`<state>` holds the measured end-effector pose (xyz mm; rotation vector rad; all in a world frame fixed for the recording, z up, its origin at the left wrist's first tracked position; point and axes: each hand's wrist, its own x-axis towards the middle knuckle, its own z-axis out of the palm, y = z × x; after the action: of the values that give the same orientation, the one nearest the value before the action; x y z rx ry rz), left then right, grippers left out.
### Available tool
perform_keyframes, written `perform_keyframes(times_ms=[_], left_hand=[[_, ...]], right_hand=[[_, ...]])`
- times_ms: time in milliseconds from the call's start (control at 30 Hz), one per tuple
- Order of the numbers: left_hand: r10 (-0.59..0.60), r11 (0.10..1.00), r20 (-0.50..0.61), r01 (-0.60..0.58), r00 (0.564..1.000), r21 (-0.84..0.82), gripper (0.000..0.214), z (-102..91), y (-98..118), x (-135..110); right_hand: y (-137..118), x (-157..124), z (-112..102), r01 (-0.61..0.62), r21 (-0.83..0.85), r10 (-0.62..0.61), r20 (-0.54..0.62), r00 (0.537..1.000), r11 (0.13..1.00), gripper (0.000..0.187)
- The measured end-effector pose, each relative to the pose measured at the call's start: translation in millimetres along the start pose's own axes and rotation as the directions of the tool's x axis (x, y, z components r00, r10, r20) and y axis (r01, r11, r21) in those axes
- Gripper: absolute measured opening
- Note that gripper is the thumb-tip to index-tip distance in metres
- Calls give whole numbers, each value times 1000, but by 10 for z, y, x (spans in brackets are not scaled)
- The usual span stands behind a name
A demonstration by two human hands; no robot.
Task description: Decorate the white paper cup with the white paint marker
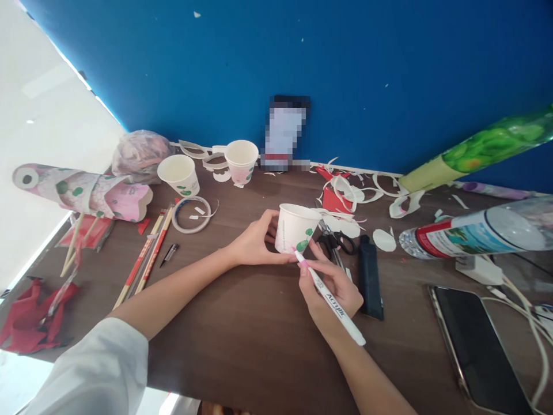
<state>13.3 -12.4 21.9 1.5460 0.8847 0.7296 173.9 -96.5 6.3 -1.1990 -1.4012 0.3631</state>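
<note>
Curved left fingers (266, 222), pinched right fingers (322, 267)

The person at the brown table (242, 346) has the left hand (257, 242) curled round a paper cup (289, 227), while the right hand (330, 285) holds a white marker (332, 302), its pink tip at the cup's lower side. Scissors (344, 242) lie just beyond that hand. Over to the left, a second cup (177, 173) stands near a tape roll (185, 231); a phone (285, 132) leans against the blue wall (194, 75).

Behind the dark brown surface (242, 323) rises 1 blue wall (367, 57), flecked with pale specks. Left of the surface spreads a brightly lit whitish expanse (56, 109), floor or wall unclear.
</note>
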Motion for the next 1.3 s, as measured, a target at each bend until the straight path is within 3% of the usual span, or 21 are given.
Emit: perform_keyframes(times_ms=[700,1300], left_hand=[[13,1000,28,-13,1000,3,72,-21,-1,-6],[0,1000,38,1,999,-13,69,-23,3,-10]], right_hand=[[9,-40,-1,-92,-14,92,-29,995,996,17],[11,-33,1,-74,13,74,-28,997,997,19]])
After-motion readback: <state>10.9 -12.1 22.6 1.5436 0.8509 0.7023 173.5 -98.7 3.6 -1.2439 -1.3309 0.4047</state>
